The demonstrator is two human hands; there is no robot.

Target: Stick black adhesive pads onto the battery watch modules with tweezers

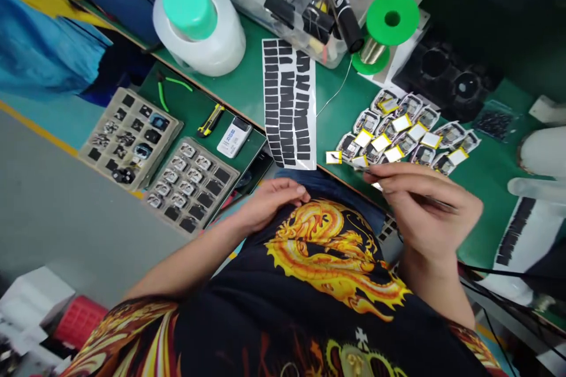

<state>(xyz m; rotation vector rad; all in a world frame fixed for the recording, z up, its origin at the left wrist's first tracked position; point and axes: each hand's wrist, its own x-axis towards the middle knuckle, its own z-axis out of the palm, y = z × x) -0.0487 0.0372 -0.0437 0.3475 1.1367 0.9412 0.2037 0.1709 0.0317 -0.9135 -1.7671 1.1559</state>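
Note:
My right hand [424,206] pinches thin metal tweezers [360,168], their tips at the front of a cluster of small electronic device housings [365,122]. White battery cells with yellow edges [380,142] lie on many of these housings. One loose battery cell [333,157] sits at the left of the cluster, at the bench's front edge. Near my lap, my left hand [276,200] has its fingers curled together, and whatever they may hold is hidden. Between the hands, a white sheet with rows of black adhesive pieces [312,112] reaches over the bench edge.
Behind the sheet stand a white bottle with a green cap [190,9], a clear bin with a black marker [340,3] and a green solder spool [392,17]. At left are two parts trays [177,123] [234,174], a yellow cutter [211,121] and green-handled pliers [161,94].

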